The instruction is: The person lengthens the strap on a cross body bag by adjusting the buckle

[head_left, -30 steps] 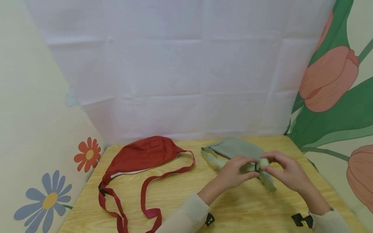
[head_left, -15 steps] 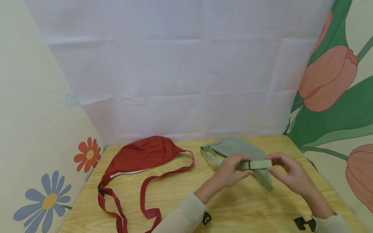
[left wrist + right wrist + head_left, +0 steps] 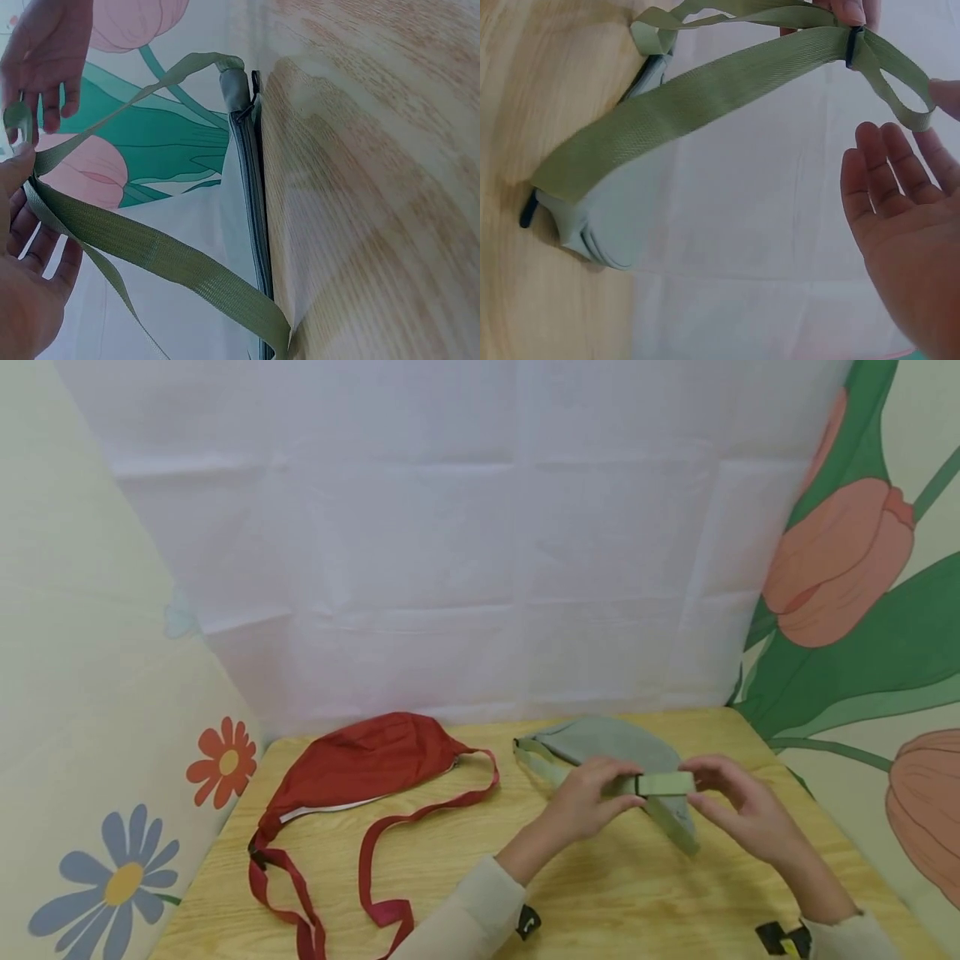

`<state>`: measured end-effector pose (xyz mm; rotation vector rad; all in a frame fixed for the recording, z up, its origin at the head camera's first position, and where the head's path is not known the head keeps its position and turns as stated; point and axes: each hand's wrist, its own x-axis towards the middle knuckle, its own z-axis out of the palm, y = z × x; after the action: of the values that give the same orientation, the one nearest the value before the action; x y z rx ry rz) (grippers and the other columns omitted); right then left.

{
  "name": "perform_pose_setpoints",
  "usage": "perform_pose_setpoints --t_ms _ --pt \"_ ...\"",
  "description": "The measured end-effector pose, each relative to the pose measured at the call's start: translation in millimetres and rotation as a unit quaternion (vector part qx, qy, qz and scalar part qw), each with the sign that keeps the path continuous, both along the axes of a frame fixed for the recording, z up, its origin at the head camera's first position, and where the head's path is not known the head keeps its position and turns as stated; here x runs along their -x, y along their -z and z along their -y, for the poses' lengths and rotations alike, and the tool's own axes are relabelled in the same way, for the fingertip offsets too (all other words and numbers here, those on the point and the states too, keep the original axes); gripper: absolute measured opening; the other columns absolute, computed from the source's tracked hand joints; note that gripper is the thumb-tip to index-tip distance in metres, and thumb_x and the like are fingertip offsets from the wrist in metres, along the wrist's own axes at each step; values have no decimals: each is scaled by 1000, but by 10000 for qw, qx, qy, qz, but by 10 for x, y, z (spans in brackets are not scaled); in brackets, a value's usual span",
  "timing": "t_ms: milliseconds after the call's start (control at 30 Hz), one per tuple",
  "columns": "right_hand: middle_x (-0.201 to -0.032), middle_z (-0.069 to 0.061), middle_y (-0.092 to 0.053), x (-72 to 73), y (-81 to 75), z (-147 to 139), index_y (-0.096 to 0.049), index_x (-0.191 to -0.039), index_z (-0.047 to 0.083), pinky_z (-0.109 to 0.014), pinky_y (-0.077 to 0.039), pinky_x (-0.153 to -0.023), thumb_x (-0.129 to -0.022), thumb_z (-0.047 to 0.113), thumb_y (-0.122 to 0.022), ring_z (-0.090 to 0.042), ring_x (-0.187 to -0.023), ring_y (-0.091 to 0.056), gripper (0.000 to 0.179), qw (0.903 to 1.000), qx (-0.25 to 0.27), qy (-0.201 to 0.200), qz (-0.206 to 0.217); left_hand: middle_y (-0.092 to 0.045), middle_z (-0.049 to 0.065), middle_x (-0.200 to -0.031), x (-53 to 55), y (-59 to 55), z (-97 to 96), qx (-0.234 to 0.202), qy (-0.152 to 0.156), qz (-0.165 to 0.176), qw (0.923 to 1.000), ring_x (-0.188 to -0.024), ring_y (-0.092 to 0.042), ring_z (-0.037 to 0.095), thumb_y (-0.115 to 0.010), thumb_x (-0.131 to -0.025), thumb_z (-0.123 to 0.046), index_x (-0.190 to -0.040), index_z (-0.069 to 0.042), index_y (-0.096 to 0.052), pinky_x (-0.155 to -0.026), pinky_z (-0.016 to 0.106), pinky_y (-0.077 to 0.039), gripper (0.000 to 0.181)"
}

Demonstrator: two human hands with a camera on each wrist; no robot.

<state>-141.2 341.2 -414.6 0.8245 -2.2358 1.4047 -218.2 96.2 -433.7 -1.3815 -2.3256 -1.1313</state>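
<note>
A grey-green waist bag (image 3: pixel 611 739) lies toward the back right of the table, its zip edge visible in the left wrist view. Its light green webbing strap (image 3: pixel 705 94) rises off the table to both hands. My left hand (image 3: pixel 581 802) pinches the strap right beside a small dark slider (image 3: pixel 851 46). Beyond the slider the webbing doubles into a loop (image 3: pixel 670 783). At the loop's far end, my right hand (image 3: pixel 750 814) pinches it between thumb and index finger, the other fingers spread loosely in the right wrist view. A loose strap section hangs below the slider.
On the left lies a red waist bag (image 3: pixel 371 764), its red strap (image 3: pixel 367 860) trailing to the table's front. A white sheet (image 3: pixel 412 543) hangs behind the wooden table (image 3: pixel 592 893). Flower-printed walls flank both sides. Black bands (image 3: pixel 782 937) show near the sleeves.
The loop, rounded and short a second ago, is now drawn out flat toward the right. My left hand has shifted slightly left. Both bags stay where they were.
</note>
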Motion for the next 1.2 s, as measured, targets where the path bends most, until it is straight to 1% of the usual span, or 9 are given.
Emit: perform_pose_setpoints --t_ms 100,200,267,400,533,733,833,967,1200 --pt "-129 1 -60 -3 -75 25 -57 -133 0 -14 -48 -92 -85 -20 -66 -2 -115 -57 53 9980 -570 274 -78 -70 5 -123 -1 5 2 13 6 2 10000 -114 -63 18 -75 -92 -24 -129 -10 -67 -98 21 -49 40" --pt "-131 3 -60 4 -148 78 -59 -136 8 -12 -45 -92 -82 -12 -75 -4 -117 -56 59 9918 -1113 517 -365 -70 5 -122 0 15 -1 25 8 -74 10000 -114 -63 17 -74 -92 -25 -129 -10 -67 -98 21 -49 40" --pt "-129 0 -61 19 -174 119 -61 -135 12 -11 -44 -92 -80 -6 -80 -6 -115 -56 61 9860 -1413 678 -568 -70 5 -122 -2 13 -3 45 10 -85 10000 -115 -63 18 -74 -93 -25 -129 -10 -67 -98 21 -49 40" --pt "-124 -2 -65 57 -180 182 -64 -131 16 -12 -43 -92 -77 1 -86 -10 -112 -59 60 9789 -1716 827 -739 -70 5 -122 -13 -1 -6 99 -16 -156 9998 -115 -63 17 -73 -94 -25 -129 -9 -67 -98 21 -49 40" --pt "-119 1 -67 84 -168 216 -68 -125 16 -15 -46 -89 -76 3 -87 -12 -107 -61 54 9757 -1832 925 -771 -70 5 -122 -26 -25 -10 157 -53 -134 9998 -114 -63 17 -73 -94 -25 -129 -9 -67 -98 21 -49 40" --pt "-116 2 -68 90 -161 222 -71 -116 17 -25 -52 -84 -78 4 -85 -14 -104 -63 43 9703 -1995 1106 -800 -70 3 -122 -22 -33 -13 166 -65 -64 9998 -114 -63 16 -74 -94 -26 -129 -10 -67 -97 20 -49 39" --pt "-114 3 -68 83 -157 197 -71 -115 19 -19 -49 -86 -78 4 -85 -12 -104 -62 43 9711 -1936 1195 -724 -70 3 -121 -16 -23 -5 165 -126 -87 9997 -114 -63 15 -74 -93 -28 -128 -9 -68 -97 20 -49 39" --pt "-113 4 -69 63 -150 149 -72 -115 20 -10 -43 -90 -77 3 -86 -8 -105 -62 44 9721 -1812 1345 -644 -70 3 -122 2 -1 8 141 -195 20 9997 -115 -63 15 -74 -93 -28 -128 -9 -68 -97 21 -49 40" --pt "-110 3 -69 15 -175 90 -72 -116 18 -10 -44 -87 -78 -3 -83 -2 -99 -61 45 9785 -1437 1367 -562 -69 1 -124 42 37 46 186 -350 74 9992 -116 -62 12 -73 -93 -32 -128 -14 -68 -97 20 -49 40"
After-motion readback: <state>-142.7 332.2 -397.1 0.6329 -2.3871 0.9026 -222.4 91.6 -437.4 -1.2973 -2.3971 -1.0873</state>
